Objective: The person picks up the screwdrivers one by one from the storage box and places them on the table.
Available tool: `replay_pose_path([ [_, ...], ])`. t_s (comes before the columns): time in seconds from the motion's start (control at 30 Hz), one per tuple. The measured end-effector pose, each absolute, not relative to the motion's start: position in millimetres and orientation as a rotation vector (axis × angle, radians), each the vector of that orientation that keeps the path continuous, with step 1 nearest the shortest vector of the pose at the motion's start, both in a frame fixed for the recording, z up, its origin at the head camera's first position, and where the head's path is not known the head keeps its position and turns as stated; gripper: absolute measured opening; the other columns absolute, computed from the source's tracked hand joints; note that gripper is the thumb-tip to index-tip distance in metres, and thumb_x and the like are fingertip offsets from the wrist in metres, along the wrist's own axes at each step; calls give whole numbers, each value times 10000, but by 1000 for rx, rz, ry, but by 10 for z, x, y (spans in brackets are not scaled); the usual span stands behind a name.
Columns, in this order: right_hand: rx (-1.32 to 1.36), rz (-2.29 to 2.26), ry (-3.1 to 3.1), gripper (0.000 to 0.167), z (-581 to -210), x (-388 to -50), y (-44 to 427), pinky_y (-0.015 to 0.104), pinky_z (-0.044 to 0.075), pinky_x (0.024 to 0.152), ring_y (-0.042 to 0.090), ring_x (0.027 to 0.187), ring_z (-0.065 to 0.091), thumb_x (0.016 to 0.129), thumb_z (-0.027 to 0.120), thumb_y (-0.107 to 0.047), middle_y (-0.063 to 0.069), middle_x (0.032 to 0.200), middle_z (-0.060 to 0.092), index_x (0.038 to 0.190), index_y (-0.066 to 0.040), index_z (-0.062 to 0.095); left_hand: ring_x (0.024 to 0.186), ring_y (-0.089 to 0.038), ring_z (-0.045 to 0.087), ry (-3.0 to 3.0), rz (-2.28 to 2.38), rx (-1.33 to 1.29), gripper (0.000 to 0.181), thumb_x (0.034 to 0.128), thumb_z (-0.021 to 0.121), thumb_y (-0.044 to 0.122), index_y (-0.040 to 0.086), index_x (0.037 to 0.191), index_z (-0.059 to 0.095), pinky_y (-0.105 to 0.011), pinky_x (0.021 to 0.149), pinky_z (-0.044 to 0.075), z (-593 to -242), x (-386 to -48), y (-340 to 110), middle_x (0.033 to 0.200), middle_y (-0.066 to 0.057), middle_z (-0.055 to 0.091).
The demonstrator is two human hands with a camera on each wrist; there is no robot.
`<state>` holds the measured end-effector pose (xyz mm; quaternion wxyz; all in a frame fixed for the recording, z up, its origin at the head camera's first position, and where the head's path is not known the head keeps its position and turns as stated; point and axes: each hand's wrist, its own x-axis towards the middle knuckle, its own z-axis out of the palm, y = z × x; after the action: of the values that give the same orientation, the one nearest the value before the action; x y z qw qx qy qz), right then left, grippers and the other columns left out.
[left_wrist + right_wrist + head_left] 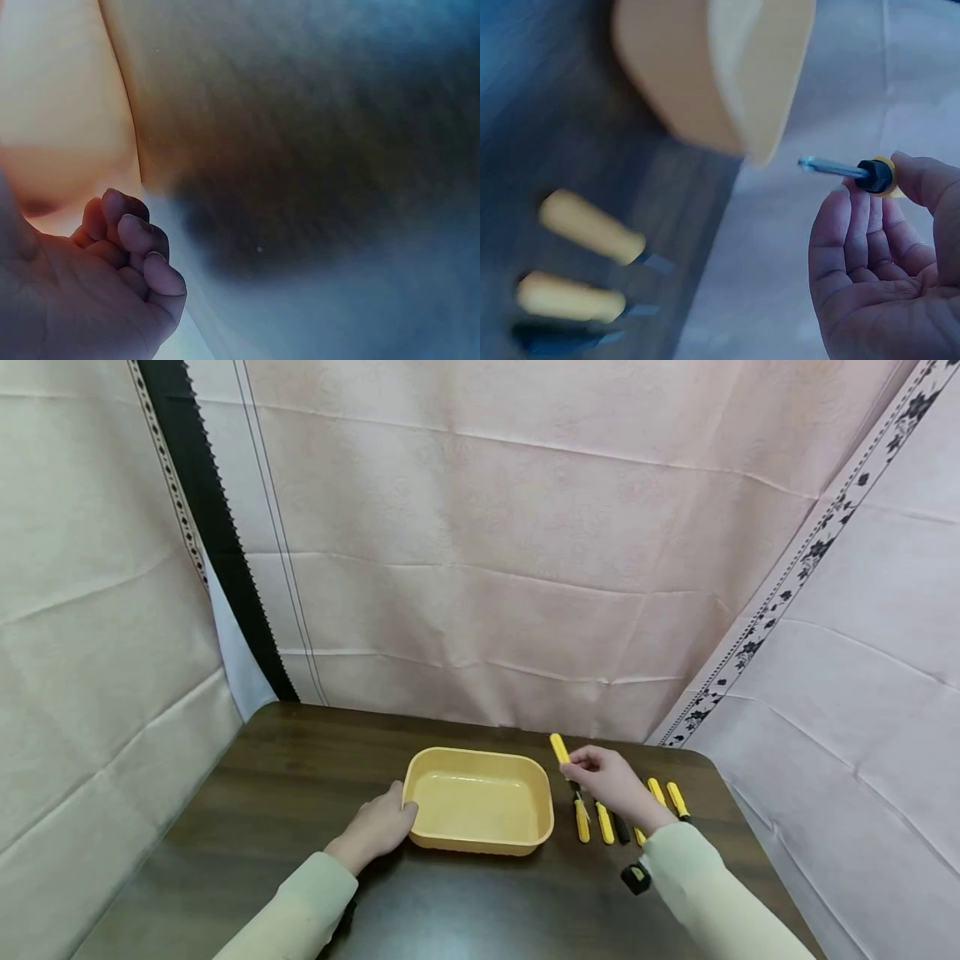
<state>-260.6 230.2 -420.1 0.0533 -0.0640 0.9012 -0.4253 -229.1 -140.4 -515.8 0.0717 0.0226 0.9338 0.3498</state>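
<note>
A yellow plastic tub [480, 845] stands on the dark wooden table. My left hand [378, 822] grips its left side, thumb over the rim; in the left wrist view the fingers curl close to the tub wall [67, 90]. Right of the tub, my right hand [611, 783] pinches a screwdriver [558, 747] by its yellow handle, above the table. The right wrist view shows its black collar and short metal shaft [836, 168] pointing toward the tub. Below that hand lie several tools with yellow handles [604, 823] and one with a black handle [621, 829].
Two more yellow handles [676, 798] lie to the right of my right hand. A small black device [636, 878] sits at the right cuff. Pale cloth curtains [480, 568] hang behind the table [315, 752] and on both sides.
</note>
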Motion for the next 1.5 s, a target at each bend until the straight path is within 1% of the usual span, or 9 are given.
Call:
replay_pose_path([
  [0.1,-125,-1304,2725,347,-4289,-2532,2513,351,503,673,230,782,596,907,662,-396,117,954,636,1054,-83,637,1000,-279,577,2841,1025,74,573,985,412,339,-31,1421,378,-477,859,436,-5159,-2292,-1408,1196,-125,611],
  [0.2,-36,-1348,2670,376,-4387,-2461,2667,372,521,728,240,822,623,900,668,-404,126,977,638,1063,-67,633,974,-269,585,2851,1021,76,579,981,424,337,-39,1419,380,-470,843,447,-5173,-2295,-1416,1185,-127,615],
  [0.4,35,-1396,2574,357,-4582,-2352,2885,446,523,805,240,854,664,913,667,-343,105,995,665,1057,-20,617,1185,-365,510,2825,1039,45,645,985,394,364,-51,1470,301,-517,934,400,-5216,-2297,-1436,1370,-179,508],
  [0.63,101,-1387,2573,370,-4725,-2209,3271,422,536,770,255,851,667,930,650,-288,137,1003,643,1092,40,592,1234,-372,478,2794,1051,37,667,986,381,376,-50,1486,266,-528,957,389,-5237,-2285,-1424,1424,-196,452],
  [0.8,168,-1354,2587,409,-4751,-2112,3663,433,529,783,261,866,662,936,639,-295,129,1006,638,1108,72,582,1221,-361,488,2801,1069,42,662,983,385,373,-52,1481,280,-523,956,391,-5242,-2288,-1422,1412,-193,464],
  [1.03,204,-1319,2558,394,-4842,-1915,4092,363,538,753,218,860,647,930,650,-260,109,966,633,1094,93,589,1183,-344,515,2815,1078,53,643,986,394,366,-47,1471,304,-521,938,403,-5252,-2307,-1426,1378,-180,500],
  [1.2,159,-1325,2549,346,-4936,-1821,4271,342,544,708,192,791,627,929,650,-203,87,888,618,1053,116,596,1113,-292,548,2819,1074,50,643,985,396,374,-40,1469,313,-498,909,426,-5251,-2319,-1411,1343,-164,530],
  [1.33,109,-1292,2550,264,-4993,-1736,4371,324,542,652,143,707,581,927,636,-138,56,815,601,993,115,599,1046,-269,568,2824,1066,44,625,984,396,369,-37,1455,335,-484,880,438,-5227,-2308,-1403,1292,-153,561],
  [1.5,90,-1243,2561,197,-5031,-1609,4454,302,524,579,114,619,546,906,635,-95,30,724,563,912,98,594,1042,-279,570,2834,1061,47,614,979,395,360,-39,1444,351,-491,875,437,-5219,-2294,-1393,1271,-154,573],
])
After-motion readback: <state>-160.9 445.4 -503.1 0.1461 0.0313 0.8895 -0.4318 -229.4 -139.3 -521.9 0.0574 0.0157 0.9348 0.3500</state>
